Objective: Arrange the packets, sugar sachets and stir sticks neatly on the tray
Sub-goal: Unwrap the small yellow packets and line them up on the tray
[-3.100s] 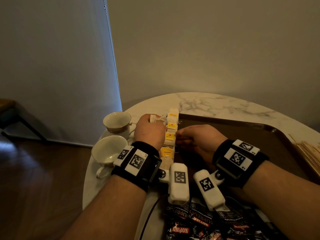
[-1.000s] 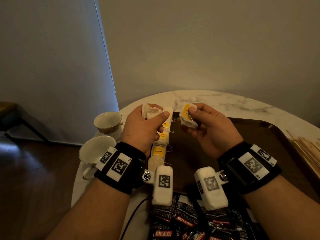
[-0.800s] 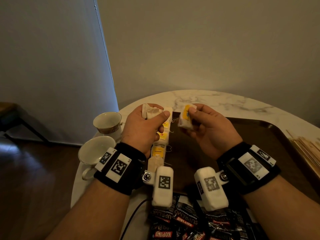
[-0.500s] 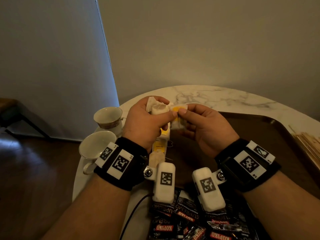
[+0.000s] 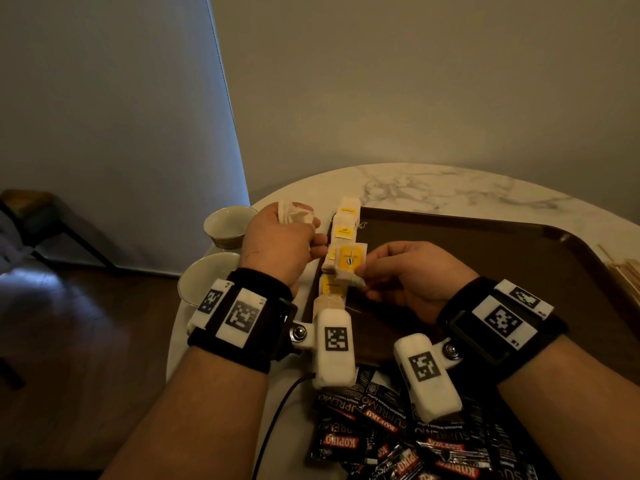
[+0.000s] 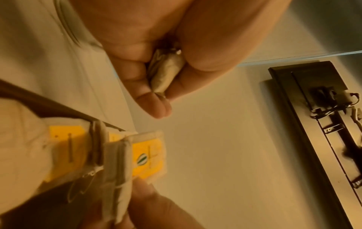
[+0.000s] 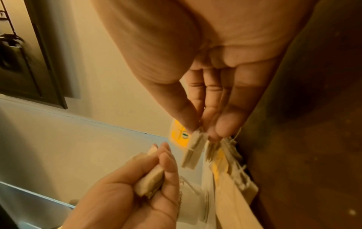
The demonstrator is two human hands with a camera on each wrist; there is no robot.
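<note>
A row of tea bag packets [image 5: 344,232] with yellow tags lies along the left edge of the dark brown tray [image 5: 485,251]. My right hand [image 5: 365,270] pinches one yellow-tagged tea bag [image 5: 349,261] by its corner just above that row; the right wrist view shows the tea bag [image 7: 192,152] hanging from thumb and fingers. My left hand [image 5: 317,244] sits left of the row and grips a small bundle of tea bags [image 5: 294,213], which the left wrist view shows as a bundle [image 6: 166,72] squeezed in the fist.
Black coffee packets [image 5: 398,441] lie heaped at the near edge of the marble table [image 5: 450,188]. Wooden stir sticks [image 5: 627,275] lie right of the tray. Two cups [image 5: 227,223] [image 5: 207,282] stand left of my left hand.
Half a second ago both hands met, raised above the row. Since then the right hand has come down to the row with the single tea bag, and the left has drawn back with its bundle.
</note>
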